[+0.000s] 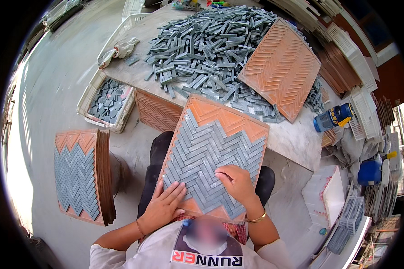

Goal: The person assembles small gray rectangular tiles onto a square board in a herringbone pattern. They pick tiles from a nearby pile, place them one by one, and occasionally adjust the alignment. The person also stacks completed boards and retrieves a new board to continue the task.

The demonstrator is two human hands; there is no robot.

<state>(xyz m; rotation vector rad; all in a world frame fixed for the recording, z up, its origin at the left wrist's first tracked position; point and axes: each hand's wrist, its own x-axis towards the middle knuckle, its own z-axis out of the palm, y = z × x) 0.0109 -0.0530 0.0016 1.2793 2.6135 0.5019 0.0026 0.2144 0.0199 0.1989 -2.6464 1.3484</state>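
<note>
Tray stack (104,179): far left; its support is mostly hidden.
White basket (126,108): beside the tabletop (294,144), its bottom covered by tile pieces.
Left hand (165,204): grip wide, fingers flat on the lap tray's lower left.
Lap tray (205,110): across the person's legs, mostly filled with grey tiles (202,148).
Right hand (238,183): curled over those tiles; cannot tell whether its grip holds anything.
Tile pile (202,49): on the tabletop, partly covered by a bare tray (280,69).
</note>
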